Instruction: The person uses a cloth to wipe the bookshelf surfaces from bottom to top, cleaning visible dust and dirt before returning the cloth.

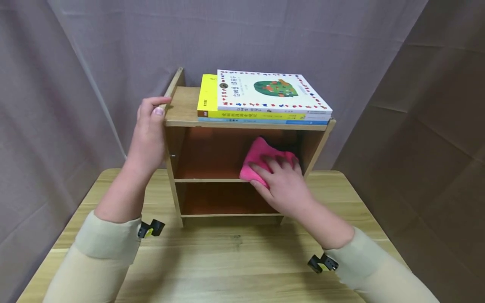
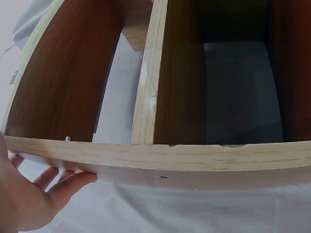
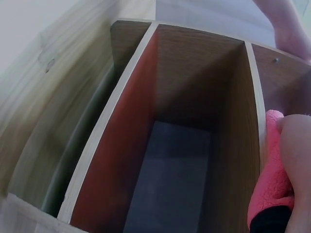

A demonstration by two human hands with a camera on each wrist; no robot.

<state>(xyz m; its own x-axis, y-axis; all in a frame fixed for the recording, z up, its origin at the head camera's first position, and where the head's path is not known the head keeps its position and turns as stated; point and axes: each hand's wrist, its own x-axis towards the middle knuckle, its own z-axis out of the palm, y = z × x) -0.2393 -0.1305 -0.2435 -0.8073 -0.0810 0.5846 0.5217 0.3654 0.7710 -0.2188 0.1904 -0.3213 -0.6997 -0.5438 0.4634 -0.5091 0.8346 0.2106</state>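
pale sleeves (image 1: 102,248) come nearest, a small black device (image 1: 151,228) by each cuff. past them, the right hand (image 1: 282,185) lies over a pink cloth (image 1: 250,164), fingers spread apart and resting against it; the cloth sits in the upper compartment of a small wooden bookcase (image 1: 208,180), toward its right side panel. the left hand (image 1: 147,134) is clamped on the top left corner of that bookcase, thumb at the front edge, fingers against the outer face. on top lie stacked books: a white book (image 1: 274,90) uppermost, a yellow book (image 1: 207,92) under it, a blue book (image 1: 213,119) at the bottom. all this stands on a wood-grained table (image 1: 227,261), greyish fabric (image 1: 227,33) hanging behind.
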